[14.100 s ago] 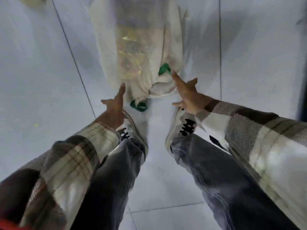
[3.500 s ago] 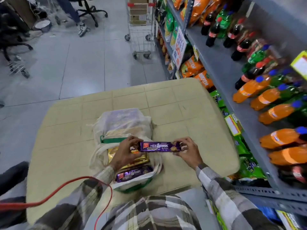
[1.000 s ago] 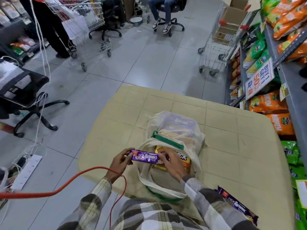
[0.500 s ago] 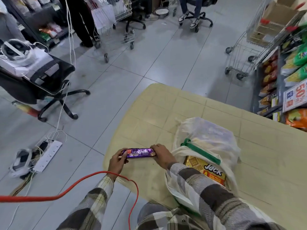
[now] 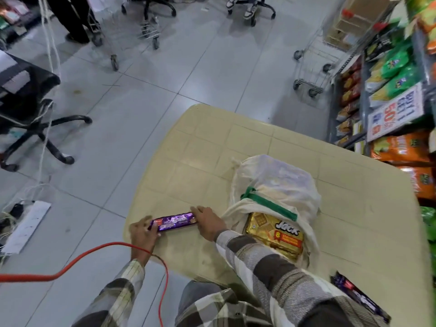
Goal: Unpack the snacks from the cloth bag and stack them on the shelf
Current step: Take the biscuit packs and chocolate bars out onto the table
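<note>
Both hands, left hand [image 5: 142, 234] and right hand [image 5: 208, 223], pinch the purple biscuit pack [image 5: 174, 221] by its ends at the desk [image 5: 259, 142] corner near 9 o'clock, where it could slide off the edge.

Retail shop floor: shelf [image 5: 363, 95] on the right packed with snack bags [image 5: 396, 67] and a "50% off" promo sign [image 5: 394, 115], wire shopping trolleys [image 5: 316, 60] at the far end, grey tiled floor [image 5: 165, 67].

beige table [image 5: 212, 147], cloth bag [image 5: 278, 182], two purple biscuit packs [image 5: 174, 222]
</note>
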